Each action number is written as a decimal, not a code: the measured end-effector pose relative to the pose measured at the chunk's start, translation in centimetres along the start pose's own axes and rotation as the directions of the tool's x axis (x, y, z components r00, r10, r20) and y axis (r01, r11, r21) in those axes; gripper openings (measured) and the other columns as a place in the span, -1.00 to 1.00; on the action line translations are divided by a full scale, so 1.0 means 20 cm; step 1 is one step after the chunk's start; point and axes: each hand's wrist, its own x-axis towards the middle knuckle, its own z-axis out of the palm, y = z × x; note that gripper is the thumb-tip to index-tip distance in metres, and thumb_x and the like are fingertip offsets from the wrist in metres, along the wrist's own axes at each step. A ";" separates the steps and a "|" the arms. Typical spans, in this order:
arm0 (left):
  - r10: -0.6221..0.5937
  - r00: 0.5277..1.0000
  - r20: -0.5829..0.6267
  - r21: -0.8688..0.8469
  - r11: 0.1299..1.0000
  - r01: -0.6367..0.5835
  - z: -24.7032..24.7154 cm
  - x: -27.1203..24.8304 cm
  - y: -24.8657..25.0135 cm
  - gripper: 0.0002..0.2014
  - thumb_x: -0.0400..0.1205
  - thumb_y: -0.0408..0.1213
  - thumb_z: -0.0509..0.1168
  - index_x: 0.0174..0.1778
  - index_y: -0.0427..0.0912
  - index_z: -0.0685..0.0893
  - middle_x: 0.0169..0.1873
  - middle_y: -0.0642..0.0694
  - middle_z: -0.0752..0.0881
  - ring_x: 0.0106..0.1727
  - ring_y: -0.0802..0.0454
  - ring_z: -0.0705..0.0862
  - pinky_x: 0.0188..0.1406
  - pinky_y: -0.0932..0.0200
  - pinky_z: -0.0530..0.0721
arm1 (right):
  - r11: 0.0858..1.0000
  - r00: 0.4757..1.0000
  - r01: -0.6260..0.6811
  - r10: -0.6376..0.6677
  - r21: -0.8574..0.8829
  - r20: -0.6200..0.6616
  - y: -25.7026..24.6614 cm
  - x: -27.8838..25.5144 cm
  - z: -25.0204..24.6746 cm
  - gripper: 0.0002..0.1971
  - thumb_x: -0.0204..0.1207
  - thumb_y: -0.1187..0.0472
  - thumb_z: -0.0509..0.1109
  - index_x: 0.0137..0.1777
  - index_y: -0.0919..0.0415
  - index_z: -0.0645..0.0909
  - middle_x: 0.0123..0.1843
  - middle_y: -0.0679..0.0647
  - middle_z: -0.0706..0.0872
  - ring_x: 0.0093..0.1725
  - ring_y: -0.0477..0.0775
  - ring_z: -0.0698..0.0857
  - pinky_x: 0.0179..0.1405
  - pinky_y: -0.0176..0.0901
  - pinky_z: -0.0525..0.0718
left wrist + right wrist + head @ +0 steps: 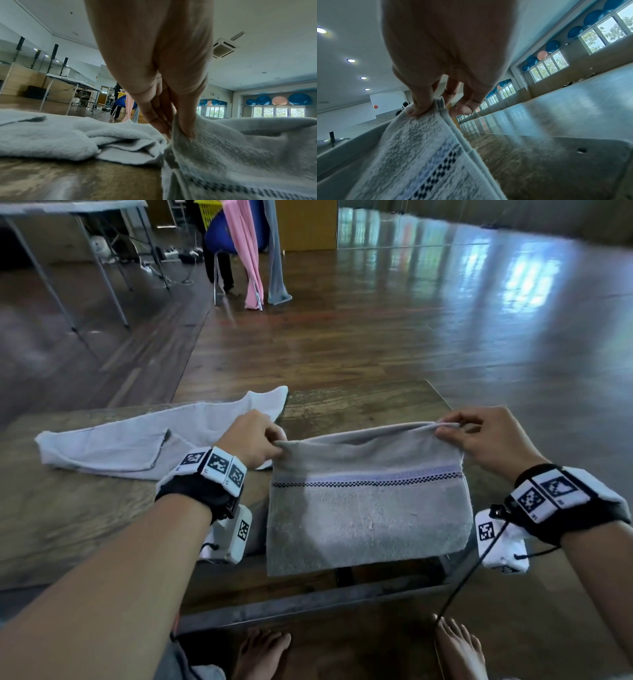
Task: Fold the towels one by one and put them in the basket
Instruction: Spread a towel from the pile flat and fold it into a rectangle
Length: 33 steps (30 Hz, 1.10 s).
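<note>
A grey towel (366, 508) with a checked black-and-lilac band hangs doubled over the front edge of the wooden table (85, 522). My left hand (255, 440) pinches its upper left corner; in the left wrist view the left hand (173, 129) nips the cloth (240, 155) between thumb and fingers. My right hand (479, 436) pinches the upper right corner, and the right wrist view shows the right hand (435, 108) on the towel's (423, 155) folded edge. A second pale towel (137, 440) lies crumpled on the table to the left. No basket shows near me.
The table's right corner (438, 398) is close beside my right hand. Bare feet (263, 652) stand under the front edge. Far back stand a blue chair (226, 237) draped with pink and grey cloths, a yellow crate (209, 210) and a folding table (68, 207).
</note>
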 end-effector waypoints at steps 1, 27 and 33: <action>-0.010 1.000 0.020 0.019 1.000 0.010 -0.01 -0.02 0.00 -0.73 0.42 -0.57 0.46 -0.52 -0.14 0.72 -0.42 0.06 0.76 -0.17 0.00 0.63 -0.10 0.25 0.57 | 1.000 1.000 0.013 -0.013 0.007 -0.008 -0.02 -0.03 0.00 -0.79 0.43 0.19 0.66 -0.21 -0.20 0.77 -0.20 -0.17 0.82 -0.22 -0.19 0.70 -0.09 -0.27 0.58; -0.332 0.937 0.109 -0.120 0.931 0.344 0.01 -0.05 0.00 -0.91 0.56 -0.49 0.44 -0.23 -0.35 0.83 -0.15 -0.32 0.83 -0.24 -0.18 0.80 0.03 -0.06 0.82 | 0.985 0.991 -0.127 0.123 -0.117 -0.047 0.00 -0.14 -0.03 -0.76 0.43 0.23 0.65 -0.28 -0.18 0.77 -0.31 -0.19 0.81 -0.19 -0.14 0.78 -0.14 -0.34 0.60; -0.300 0.951 0.078 -0.145 0.940 0.308 0.03 -0.04 -0.04 -0.92 0.46 -0.57 0.51 -0.25 -0.33 0.84 -0.10 -0.32 0.83 -0.13 -0.26 0.83 -0.07 -0.01 0.84 | 0.960 0.978 -0.205 0.209 -0.192 0.001 0.01 -0.13 0.00 -0.94 0.52 0.16 0.58 -0.09 -0.03 0.84 -0.16 -0.07 0.85 -0.01 0.02 0.79 0.22 0.14 0.75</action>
